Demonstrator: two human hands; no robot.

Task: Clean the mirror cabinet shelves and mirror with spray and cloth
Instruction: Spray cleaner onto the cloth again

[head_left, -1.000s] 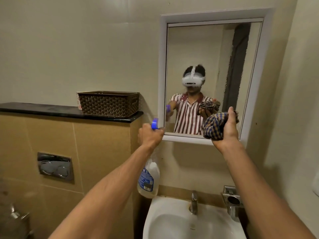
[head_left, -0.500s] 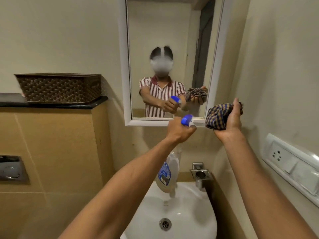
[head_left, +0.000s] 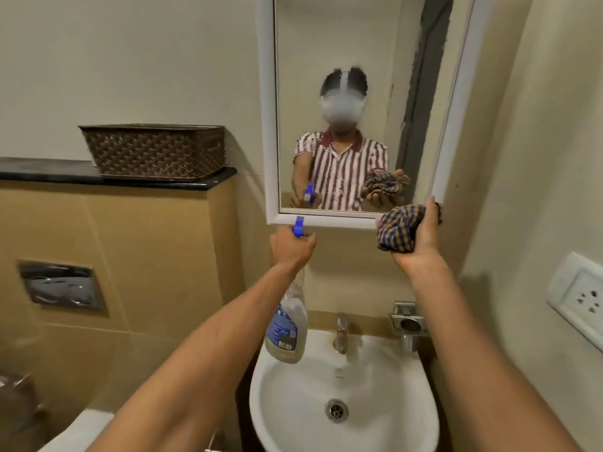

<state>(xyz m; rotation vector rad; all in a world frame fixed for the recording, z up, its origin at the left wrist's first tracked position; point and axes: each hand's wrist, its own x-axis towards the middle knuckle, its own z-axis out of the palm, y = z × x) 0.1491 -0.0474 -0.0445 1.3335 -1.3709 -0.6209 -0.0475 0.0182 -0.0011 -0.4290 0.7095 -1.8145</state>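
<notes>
A white-framed mirror cabinet [head_left: 269,125] hangs shut on the wall above the sink, and its glass reflects a person in a striped shirt. My left hand [head_left: 290,247] grips a clear spray bottle [head_left: 287,331] with a blue trigger and blue label, held just below the frame's lower left corner. My right hand [head_left: 424,234] clutches a bunched blue and yellow checked cloth [head_left: 396,228] at the frame's lower right corner, fingertips touching the frame. The shelves inside are hidden.
A white sink [head_left: 414,415] with a tap [head_left: 341,332] lies below my arms. A brown woven basket [head_left: 153,151] stands on a black ledge [head_left: 42,172] at left. A metal holder [head_left: 409,318], a wall socket [head_left: 579,298] and a flush plate [head_left: 62,285] are nearby.
The view has shifted left and the mirror now sits more central. My left hand with the bottle has moved left under the frame's lower left corner. My right hand touches the frame's right corner.
</notes>
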